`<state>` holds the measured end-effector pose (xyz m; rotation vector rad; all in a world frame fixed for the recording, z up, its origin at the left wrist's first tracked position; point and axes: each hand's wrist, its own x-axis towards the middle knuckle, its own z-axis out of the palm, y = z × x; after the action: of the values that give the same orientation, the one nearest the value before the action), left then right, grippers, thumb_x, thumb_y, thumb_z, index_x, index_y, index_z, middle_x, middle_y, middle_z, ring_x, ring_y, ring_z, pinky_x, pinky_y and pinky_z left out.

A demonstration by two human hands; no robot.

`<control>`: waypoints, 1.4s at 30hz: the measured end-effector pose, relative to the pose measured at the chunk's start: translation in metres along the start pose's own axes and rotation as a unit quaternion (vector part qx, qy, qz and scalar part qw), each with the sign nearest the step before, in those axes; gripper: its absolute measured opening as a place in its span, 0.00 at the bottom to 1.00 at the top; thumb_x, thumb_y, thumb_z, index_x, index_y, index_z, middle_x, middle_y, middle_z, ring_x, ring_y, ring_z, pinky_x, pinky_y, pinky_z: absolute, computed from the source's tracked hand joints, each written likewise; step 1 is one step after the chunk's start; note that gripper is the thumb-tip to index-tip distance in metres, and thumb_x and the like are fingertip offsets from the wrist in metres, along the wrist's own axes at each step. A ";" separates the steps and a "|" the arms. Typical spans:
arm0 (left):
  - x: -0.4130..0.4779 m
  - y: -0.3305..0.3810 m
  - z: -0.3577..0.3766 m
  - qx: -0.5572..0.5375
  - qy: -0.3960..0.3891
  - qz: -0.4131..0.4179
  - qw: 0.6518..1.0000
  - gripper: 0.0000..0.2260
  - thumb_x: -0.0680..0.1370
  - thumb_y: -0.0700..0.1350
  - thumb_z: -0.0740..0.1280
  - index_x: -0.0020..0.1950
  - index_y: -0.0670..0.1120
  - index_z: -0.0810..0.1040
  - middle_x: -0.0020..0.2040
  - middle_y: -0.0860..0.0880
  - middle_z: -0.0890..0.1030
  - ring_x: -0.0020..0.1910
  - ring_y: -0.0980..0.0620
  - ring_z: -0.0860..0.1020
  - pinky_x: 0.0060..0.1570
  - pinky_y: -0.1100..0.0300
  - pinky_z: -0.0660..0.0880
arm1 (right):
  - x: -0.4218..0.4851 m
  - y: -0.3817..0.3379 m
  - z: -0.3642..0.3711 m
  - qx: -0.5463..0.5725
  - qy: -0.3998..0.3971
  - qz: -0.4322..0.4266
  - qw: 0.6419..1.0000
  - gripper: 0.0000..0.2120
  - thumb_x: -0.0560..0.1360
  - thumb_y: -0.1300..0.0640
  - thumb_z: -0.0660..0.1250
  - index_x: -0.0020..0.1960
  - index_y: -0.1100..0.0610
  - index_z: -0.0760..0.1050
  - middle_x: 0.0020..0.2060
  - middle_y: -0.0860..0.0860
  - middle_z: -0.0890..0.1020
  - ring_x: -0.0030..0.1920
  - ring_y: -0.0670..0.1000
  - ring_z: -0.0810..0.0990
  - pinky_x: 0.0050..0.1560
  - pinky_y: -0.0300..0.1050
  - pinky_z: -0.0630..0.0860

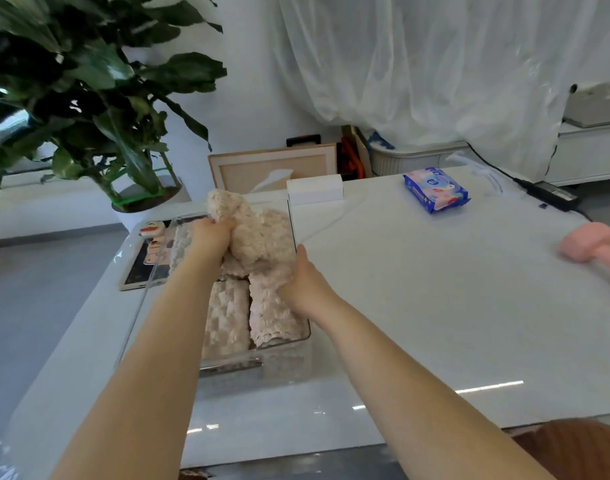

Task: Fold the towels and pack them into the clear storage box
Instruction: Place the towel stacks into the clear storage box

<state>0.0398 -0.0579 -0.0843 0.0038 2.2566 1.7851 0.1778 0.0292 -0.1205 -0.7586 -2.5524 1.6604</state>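
A clear storage box (298, 337) stands on the white table, left of centre. Inside it lie rolled pale pink fluffy towels (227, 320), side by side along the near part. Another pale pink towel (262, 237) is bunched up over the far end of the box, partly above its rim. My left hand (212, 237) grips this towel at its upper left. My right hand (305, 282) holds its lower right edge, against the box's right wall. The far end of the box is hidden by the towel.
A dark flat tablet-like item (141, 268) lies left of the box. A white box (314, 190) and a blue wipes pack (435, 190) sit farther back. A pink object (589, 245) is at the right edge. A big potted plant (89, 98) stands at the left.
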 end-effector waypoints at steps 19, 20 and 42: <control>0.051 -0.053 0.081 0.419 -0.031 0.214 0.882 0.27 0.78 0.35 0.55 0.76 0.50 0.56 0.70 0.39 0.57 0.57 0.35 0.71 0.57 0.45 0.70 | 0.011 0.004 0.012 -0.185 0.062 0.021 0.981 0.37 0.78 0.61 0.55 0.78 0.52 0.36 0.67 0.55 0.69 0.62 0.60 0.73 0.58 0.54 0.72; 0.056 -0.055 0.082 0.444 -0.036 0.207 0.871 0.29 0.79 0.38 0.58 0.77 0.50 0.53 0.72 0.39 0.54 0.63 0.34 0.67 0.62 0.44 0.68 | 0.011 0.004 0.012 -0.185 0.064 0.021 0.980 0.37 0.78 0.62 0.55 0.78 0.52 0.36 0.67 0.55 0.69 0.62 0.60 0.73 0.58 0.54 0.72; 0.029 -0.015 0.058 0.548 -0.015 0.258 0.795 0.22 0.81 0.45 0.56 0.75 0.49 0.58 0.59 0.38 0.75 0.53 0.37 0.76 0.43 0.49 0.73 | 0.015 0.008 0.015 -0.192 0.066 0.035 0.978 0.39 0.77 0.62 0.57 0.78 0.52 0.37 0.65 0.56 0.73 0.61 0.60 0.74 0.52 0.50 0.70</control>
<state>0.0260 -0.0010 -0.1163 0.9148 3.0803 0.3135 0.1639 0.0249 -0.1373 -0.9492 -2.8105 1.0922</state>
